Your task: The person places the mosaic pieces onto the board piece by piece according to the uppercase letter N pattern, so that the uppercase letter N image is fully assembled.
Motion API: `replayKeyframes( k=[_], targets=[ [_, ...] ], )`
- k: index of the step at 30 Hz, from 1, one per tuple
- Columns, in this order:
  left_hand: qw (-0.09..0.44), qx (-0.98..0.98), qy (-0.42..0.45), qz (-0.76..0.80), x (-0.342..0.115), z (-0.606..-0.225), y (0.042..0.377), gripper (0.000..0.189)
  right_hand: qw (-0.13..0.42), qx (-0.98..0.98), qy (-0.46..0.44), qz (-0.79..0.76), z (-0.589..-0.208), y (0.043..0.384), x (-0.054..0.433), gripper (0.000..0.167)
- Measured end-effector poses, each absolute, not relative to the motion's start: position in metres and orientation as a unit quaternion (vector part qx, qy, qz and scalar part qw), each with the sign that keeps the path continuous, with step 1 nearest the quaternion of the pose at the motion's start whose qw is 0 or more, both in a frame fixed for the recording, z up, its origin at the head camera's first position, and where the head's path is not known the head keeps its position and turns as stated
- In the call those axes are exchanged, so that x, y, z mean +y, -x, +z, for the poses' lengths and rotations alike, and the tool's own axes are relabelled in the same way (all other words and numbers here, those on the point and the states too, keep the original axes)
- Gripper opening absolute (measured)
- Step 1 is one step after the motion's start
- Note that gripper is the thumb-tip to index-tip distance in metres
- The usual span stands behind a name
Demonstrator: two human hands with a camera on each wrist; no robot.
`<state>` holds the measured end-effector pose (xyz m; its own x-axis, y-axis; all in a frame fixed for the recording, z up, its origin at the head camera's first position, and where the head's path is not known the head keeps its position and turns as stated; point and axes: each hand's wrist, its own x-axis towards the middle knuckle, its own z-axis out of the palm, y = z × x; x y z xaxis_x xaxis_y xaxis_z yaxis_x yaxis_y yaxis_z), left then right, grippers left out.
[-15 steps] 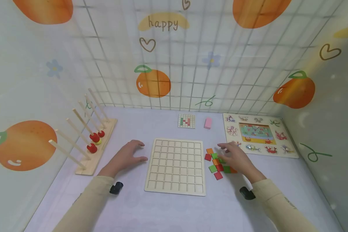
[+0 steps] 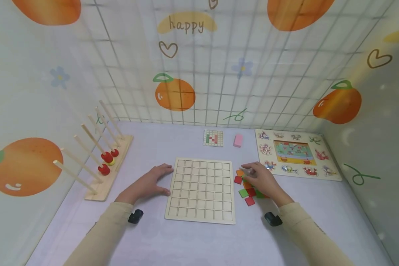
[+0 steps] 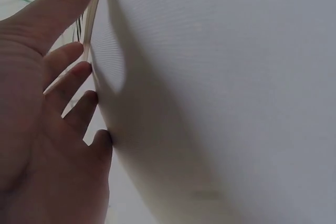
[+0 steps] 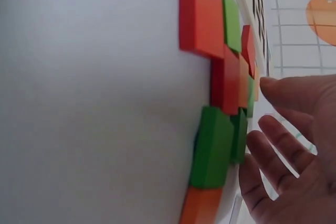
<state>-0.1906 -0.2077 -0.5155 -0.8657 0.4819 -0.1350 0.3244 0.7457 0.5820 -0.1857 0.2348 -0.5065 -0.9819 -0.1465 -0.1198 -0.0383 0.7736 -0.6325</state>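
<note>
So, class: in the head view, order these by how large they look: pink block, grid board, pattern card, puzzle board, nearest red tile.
Grid board
Puzzle board
Pattern card
Pink block
Nearest red tile
The puzzle board lies farther off than the grid board; real sizes may differ.

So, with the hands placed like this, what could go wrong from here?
The right hand is close to the coloured tiles, which lie bunched together, so picking one might knock its neighbours aside. The left hand is at the left edge of the grid board; a sideways push there could slide it.
</note>
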Motion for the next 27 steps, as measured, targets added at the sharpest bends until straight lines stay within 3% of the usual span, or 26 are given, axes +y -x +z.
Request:
replayKeyframes(
  k=[12,27],
  targets=[
    [0.134,0.924,-0.261,0.243,-0.202,-0.518,0.190,0.105,0.060,0.945,0.066,-0.314,-0.509,0.191,0.226,0.036],
    [0.176,0.925,-0.239,0.239,-0.205,-0.513,0.190,0.105,0.071,0.950,0.052,-0.298,-0.510,0.196,0.221,0.027]
  ],
)
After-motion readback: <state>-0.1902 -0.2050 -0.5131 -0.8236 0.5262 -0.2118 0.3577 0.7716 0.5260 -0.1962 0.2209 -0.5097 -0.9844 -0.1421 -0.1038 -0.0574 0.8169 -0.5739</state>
